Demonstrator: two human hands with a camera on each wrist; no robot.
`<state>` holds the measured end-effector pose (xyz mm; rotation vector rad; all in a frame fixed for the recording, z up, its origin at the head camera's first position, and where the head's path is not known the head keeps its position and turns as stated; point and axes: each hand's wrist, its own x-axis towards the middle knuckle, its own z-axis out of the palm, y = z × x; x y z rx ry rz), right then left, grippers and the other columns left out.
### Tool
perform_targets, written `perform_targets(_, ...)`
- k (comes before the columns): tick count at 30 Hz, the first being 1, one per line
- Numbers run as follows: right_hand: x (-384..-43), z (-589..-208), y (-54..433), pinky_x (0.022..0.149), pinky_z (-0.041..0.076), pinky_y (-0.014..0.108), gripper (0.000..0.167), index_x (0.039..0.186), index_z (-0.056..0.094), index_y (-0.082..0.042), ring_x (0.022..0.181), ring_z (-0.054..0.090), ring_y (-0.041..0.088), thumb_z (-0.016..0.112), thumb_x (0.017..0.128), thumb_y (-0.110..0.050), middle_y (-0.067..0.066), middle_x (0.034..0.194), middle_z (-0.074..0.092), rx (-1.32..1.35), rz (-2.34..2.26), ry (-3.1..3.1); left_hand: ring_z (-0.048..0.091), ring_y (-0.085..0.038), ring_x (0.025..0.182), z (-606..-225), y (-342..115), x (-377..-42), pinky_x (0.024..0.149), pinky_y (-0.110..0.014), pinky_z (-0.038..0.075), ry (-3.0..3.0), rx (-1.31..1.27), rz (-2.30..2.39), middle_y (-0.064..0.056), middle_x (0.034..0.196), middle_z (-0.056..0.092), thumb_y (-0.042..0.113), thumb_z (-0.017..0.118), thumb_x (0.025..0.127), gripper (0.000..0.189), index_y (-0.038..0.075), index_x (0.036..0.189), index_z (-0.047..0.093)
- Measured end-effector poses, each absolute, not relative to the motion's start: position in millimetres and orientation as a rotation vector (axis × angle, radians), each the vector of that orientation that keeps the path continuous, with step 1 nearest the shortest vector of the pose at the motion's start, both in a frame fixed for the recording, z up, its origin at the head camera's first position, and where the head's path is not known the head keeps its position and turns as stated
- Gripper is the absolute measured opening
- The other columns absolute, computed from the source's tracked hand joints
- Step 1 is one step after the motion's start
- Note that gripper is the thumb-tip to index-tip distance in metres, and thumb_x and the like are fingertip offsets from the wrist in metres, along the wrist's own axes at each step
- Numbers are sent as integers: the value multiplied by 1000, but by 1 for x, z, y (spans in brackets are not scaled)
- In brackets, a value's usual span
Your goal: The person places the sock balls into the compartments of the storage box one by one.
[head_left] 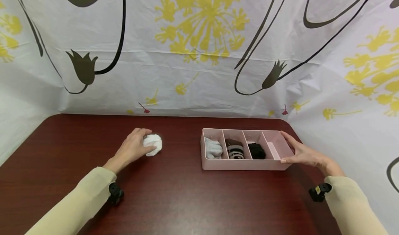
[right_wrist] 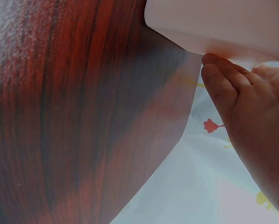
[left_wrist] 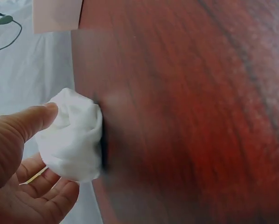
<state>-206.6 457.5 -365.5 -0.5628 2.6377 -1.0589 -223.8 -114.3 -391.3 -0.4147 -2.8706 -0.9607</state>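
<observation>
A rolled-up white sock (head_left: pixel 153 145) lies on the left half of the table, and my left hand (head_left: pixel 133 145) holds it between thumb and fingers. In the left wrist view the thumb lies on one side of the white sock (left_wrist: pixel 72 135), the fingers on the other. To the right stands a pink divided box (head_left: pixel 243 164), its right end held by my right hand (head_left: pixel 303 154), thumb at the front corner and fingers at the back. Its compartments hold a light grey sock (head_left: pixel 213 148), a striped brown-grey sock (head_left: pixel 235 149) and a black sock (head_left: pixel 256 151); the rightmost compartment is bare.
The dark red-brown wooden table (head_left: pixel 174 197) carries all of this. A white cloth (head_left: pixel 140 30) with yellow and grey flower prints hangs behind it and down both sides. Small black cameras (head_left: pixel 116 193) sit on both wrists.
</observation>
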Motion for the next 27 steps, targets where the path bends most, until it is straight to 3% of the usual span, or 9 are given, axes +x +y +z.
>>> perform_targets(10, -205, -365, 458, 84, 38, 15, 104, 150, 1, -4, 112, 33, -2, 73, 76, -9, 30, 147, 15, -535, -997, 2680, 50, -34, 101, -398, -115, -226, 80, -48, 43, -2853, -426, -889, -23, 118, 53, 19, 75, 78, 50, -2, 119, 57)
perform_targets(18, -206, -366, 458, 76, 44, 20, 103, 149, -1, 0, 101, 43, 9, 72, 76, -6, 32, 140, 21, -538, -1058, 2643, 50, -34, 99, -398, -116, -225, 75, -46, 42, -2870, -426, -899, -23, 118, 53, 16, 74, 79, 42, 0, 115, 58)
perform_targets(27, -206, -366, 459, 83, 38, 13, 105, 149, -2, -1, 109, 36, -1, 74, 76, -8, 32, 143, 20, -533, -1035, 2650, 52, -31, 95, -405, -118, -224, 76, -43, 44, -2834, -410, -946, -21, 114, 55, 12, 73, 79, 38, 0, 112, 59)
